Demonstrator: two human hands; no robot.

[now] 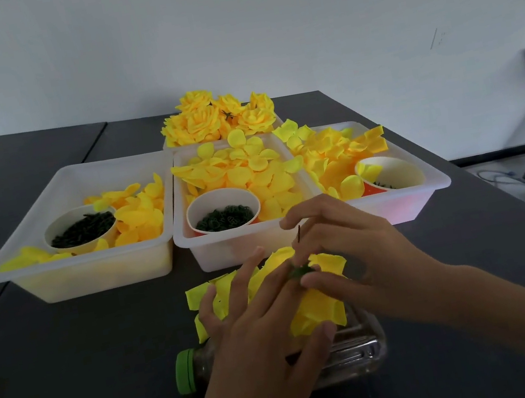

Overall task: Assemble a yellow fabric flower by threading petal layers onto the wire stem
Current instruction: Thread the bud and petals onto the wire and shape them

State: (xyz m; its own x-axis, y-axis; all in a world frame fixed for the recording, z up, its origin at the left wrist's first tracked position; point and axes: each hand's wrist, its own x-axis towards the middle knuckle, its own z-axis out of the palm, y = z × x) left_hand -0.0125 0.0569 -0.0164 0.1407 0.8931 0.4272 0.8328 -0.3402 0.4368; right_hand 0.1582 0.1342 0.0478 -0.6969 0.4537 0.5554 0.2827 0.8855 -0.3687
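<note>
The dark bench (pixel 74 369) carries three translucent bins in a row toward its far edge. The left bin (pixel 81 264) holds yellow petals and a paper cup (pixel 80 229) of dark green pieces. The middle bin (pixel 237 241) holds more petals (pixel 246 170) and a cup of green rings (pixel 223 214). The right bin (pixel 403 199) holds deeper yellow petals and a third cup (pixel 389 174). Behind them, at the far edge, lies a heap of finished yellow flowers (pixel 216 116).

Near the front edge a clear plastic bottle (pixel 349 354) with a green cap (pixel 185 371) lies on its side. Above it, the left hand (pixel 259 331) cradles the half-built flower (pixel 317 307), fingers curled around its yellow layers. The right hand (pixel 349 247) pinches the green base (pixel 301 272) at the flower's centre, where the thin wire stem (pixel 298 232) stands upright.
</note>
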